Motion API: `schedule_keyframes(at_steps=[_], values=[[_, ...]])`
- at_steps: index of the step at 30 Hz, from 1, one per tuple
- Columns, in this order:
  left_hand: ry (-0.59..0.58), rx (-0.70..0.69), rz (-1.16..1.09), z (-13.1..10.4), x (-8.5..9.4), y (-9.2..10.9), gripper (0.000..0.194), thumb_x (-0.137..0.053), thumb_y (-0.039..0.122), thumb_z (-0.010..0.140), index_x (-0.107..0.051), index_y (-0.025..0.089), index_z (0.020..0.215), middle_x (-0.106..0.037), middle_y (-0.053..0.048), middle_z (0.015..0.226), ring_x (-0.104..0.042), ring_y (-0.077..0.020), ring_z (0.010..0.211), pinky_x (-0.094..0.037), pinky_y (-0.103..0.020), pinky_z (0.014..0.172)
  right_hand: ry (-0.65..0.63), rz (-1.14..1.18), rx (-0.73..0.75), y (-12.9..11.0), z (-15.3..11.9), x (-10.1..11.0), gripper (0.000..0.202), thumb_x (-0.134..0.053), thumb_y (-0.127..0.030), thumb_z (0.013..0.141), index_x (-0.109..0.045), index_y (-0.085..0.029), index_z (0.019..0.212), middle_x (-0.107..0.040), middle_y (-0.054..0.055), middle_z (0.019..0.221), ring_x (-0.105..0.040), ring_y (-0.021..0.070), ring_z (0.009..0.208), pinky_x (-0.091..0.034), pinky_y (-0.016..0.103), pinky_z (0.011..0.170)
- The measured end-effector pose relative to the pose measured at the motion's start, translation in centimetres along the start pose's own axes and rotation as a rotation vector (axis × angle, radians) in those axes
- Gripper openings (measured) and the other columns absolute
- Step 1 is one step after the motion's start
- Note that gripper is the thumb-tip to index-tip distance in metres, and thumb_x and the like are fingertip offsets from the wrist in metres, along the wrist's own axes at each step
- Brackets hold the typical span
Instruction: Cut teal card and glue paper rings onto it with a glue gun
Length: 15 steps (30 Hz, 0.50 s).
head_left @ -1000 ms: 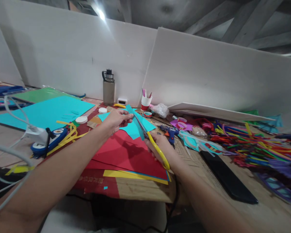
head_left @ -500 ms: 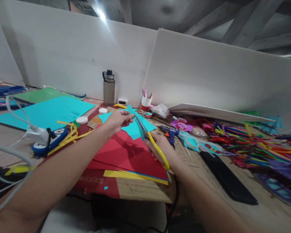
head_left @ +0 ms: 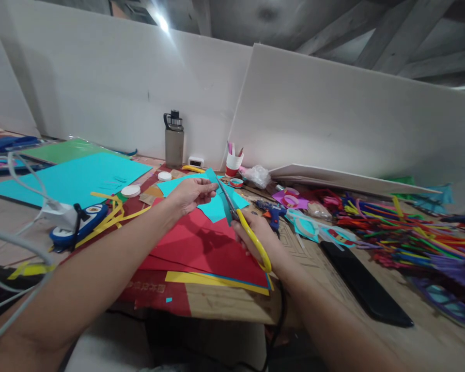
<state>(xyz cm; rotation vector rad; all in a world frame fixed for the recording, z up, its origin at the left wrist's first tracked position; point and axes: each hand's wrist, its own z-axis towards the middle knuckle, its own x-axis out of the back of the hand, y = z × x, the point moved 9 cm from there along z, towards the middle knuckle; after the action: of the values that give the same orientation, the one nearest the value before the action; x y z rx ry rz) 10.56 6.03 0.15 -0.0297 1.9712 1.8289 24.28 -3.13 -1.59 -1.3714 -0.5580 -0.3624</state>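
Pinched between the fingers of my left hand [head_left: 196, 194] is a narrow piece of turquoise paper [head_left: 212, 175]. My right hand [head_left: 256, 232] grips a pair of yellow-handled scissors [head_left: 256, 243], whose blades point up and away along the paper piece. The blades look close together, and how far apart they are is hard to see. Below both hands lies a larger turquoise sheet [head_left: 213, 209] with a cut edge. It rests on red sheets [head_left: 209, 248], and a yellow sheet [head_left: 217, 281] sticks out beneath them at the near edge.
A grey bottle [head_left: 174, 142] and a cup of pens [head_left: 233, 163] stand at the back. Right of my hands lie a blue glue gun [head_left: 274, 217], a black phone-like slab [head_left: 364, 281] and many pipe cleaners [head_left: 411, 237]. A power strip [head_left: 79, 227] with white cables sits left.
The turquoise piece and the scissor blades have shifted very slightly to the right. Both hands keep their grips, and the things on the table stay where they were.
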Motion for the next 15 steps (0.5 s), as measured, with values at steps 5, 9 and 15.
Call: schedule_keyframes(at_steps=[5,9,15], values=[[-0.003,0.005,-0.005,-0.2,-0.2,0.1,0.015,-0.069,0.011,0.070,-0.054,0.011,0.067,-0.056,0.000,0.055,-0.053,-0.0069,0.047,-0.042,-0.019,0.048,0.022,0.003,-0.021,-0.4,-0.2,0.1,0.018,-0.043,-0.036,0.083,-0.045,-0.022,0.073,-0.048,-0.006,0.052,-0.043,0.0073,0.033,-0.033,0.017,0.030],[0.002,0.015,-0.022,-0.1,-0.1,-0.1,0.016,-0.069,0.010,0.070,-0.054,0.012,0.066,-0.055,0.000,0.054,-0.053,-0.0071,0.047,-0.042,-0.019,0.048,0.041,0.015,-0.061,-0.8,-0.6,0.1,0.018,-0.044,-0.035,0.082,-0.044,-0.021,0.071,-0.046,-0.006,0.050,-0.041,0.0069,0.032,-0.032,0.016,0.029],[-0.008,0.037,-0.041,-0.1,-0.1,-0.2,0.014,-0.067,0.008,0.070,-0.055,0.011,0.065,-0.055,0.001,0.055,-0.053,-0.0067,0.048,-0.042,-0.019,0.048,0.043,0.033,-0.126,-1.0,-0.7,0.0,0.014,-0.043,-0.033,0.081,-0.045,-0.021,0.073,-0.045,-0.006,0.049,-0.041,0.0075,0.033,-0.031,0.016,0.030]])
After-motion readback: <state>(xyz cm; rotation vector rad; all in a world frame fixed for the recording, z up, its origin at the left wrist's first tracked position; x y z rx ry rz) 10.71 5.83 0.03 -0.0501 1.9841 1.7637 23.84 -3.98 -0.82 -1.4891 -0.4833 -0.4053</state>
